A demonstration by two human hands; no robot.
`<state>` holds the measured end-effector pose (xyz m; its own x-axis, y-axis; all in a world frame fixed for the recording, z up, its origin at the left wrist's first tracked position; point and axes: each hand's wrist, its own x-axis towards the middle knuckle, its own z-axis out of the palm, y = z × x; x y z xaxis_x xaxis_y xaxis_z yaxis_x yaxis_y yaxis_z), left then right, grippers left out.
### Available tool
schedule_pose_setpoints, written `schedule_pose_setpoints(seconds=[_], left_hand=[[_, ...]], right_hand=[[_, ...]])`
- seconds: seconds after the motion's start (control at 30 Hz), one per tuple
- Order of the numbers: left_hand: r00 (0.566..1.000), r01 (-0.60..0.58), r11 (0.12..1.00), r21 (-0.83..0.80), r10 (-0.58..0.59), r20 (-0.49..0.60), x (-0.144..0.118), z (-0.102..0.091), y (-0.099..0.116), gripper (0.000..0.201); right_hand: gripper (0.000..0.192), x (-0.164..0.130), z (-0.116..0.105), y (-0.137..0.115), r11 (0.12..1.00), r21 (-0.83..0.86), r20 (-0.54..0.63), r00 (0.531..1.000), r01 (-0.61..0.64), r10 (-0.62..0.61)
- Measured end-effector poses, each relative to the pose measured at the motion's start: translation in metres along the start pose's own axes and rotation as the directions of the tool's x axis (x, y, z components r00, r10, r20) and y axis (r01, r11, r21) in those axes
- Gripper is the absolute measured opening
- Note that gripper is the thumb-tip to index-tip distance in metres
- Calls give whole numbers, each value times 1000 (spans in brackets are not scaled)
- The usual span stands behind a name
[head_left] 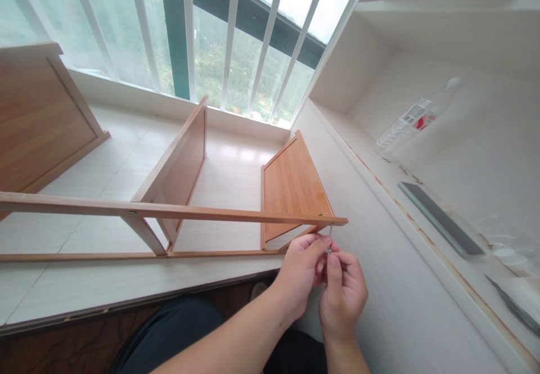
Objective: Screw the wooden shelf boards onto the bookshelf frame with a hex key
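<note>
Head view, left hand point(300, 270) and right hand point(342, 295) together pinching a small metal tool point(329, 240) under the near right end of a wooden rail point(177, 211), shelf frame point(291, 185) on white floor point(236, 177), plastic bottle point(415, 116) far right.

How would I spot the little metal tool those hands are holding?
Find the long wooden rail crossing the bamboo shelf frame. Follow it to its right end, where the left hand and right hand meet. The thin metal key stands upright there, the only metal among wood.
</note>
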<state>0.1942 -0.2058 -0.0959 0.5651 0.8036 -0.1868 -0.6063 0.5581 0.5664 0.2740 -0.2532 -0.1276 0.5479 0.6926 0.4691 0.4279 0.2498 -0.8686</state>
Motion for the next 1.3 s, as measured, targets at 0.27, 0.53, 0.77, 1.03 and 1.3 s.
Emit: schedule_pose_setpoints(seconds=[0.27, 0.53, 0.77, 1.03, 1.3], left_hand=[[989, 80, 996, -27, -83, -124, -8, 1, -3, 21], [976, 85, 994, -61, -96, -198, -10, 2, -7, 21], [974, 46, 993, -108, -69, -216, -8, 2, -9, 20], [978, 16, 994, -111, -39, -206, -9, 0, -10, 21], [973, 13, 995, -102, -36, -227, -10, 1, -9, 21]], right_hand=[[32, -9, -4, 3, 982, -6, 69, 979, -190, 190], [34, -15, -3, 4, 959, 10, 60, 957, -284, 283], [36, -11, 3, 2, 964, -8, 57, 962, -266, 266], [37, -11, 6, 1, 967, -5, 64, 965, -256, 256], [36, -12, 6, 3, 965, -16, 70, 962, -263, 264]])
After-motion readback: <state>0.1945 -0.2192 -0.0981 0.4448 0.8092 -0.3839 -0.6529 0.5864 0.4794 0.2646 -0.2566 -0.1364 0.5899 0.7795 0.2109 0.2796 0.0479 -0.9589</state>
